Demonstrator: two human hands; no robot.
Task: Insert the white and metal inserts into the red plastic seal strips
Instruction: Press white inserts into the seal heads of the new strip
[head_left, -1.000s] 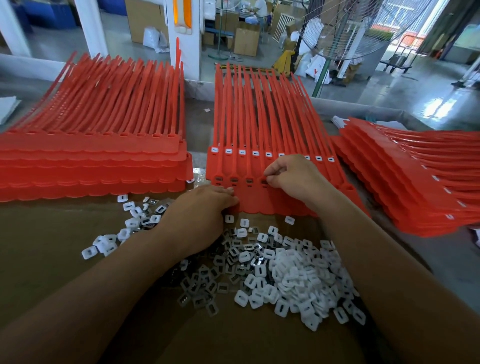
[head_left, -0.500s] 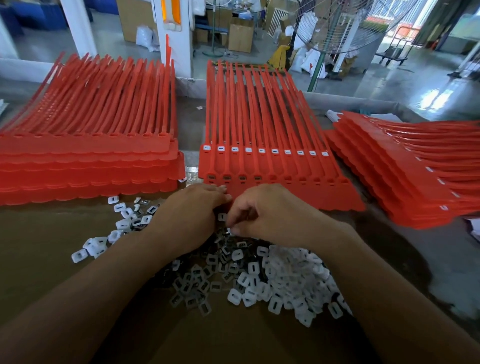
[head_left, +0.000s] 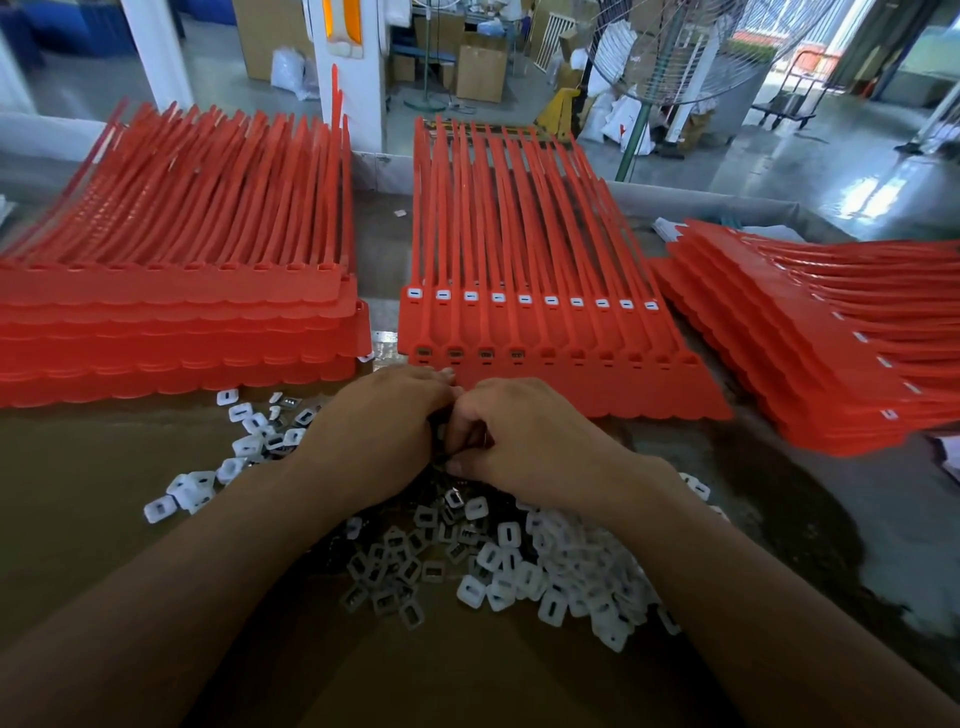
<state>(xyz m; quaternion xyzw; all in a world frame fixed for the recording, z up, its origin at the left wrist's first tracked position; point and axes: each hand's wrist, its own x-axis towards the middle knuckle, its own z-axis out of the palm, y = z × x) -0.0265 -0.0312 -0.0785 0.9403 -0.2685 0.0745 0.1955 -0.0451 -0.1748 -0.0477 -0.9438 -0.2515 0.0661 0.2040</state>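
A sheet of joined red seal strips (head_left: 566, 384) lies straight ahead. White inserts (head_left: 524, 300) fill its upper row of sockets, and metal inserts (head_left: 485, 354) sit in the four leftmost lower sockets. My left hand (head_left: 379, 431) and my right hand (head_left: 524, 441) meet fingertip to fingertip just in front of the sheet's near edge, both with curled fingers. Small dark metal pieces show in the gap between them; the exact grip is hidden. Loose white inserts (head_left: 571, 566) and metal inserts (head_left: 395, 577) are heaped under my wrists.
A tall stack of red strip sheets (head_left: 176, 332) stands at the left. Another stack (head_left: 810, 353), with white inserts fitted, lies at the right. More inserts (head_left: 244, 447) are scattered left of my left hand on the brown cardboard (head_left: 104, 519). A standing fan (head_left: 675, 52) is beyond the table.
My right hand has pulled back from the lower row of sockets on the middle sheet to meet my left hand above the insert pile. The left hand has barely moved.
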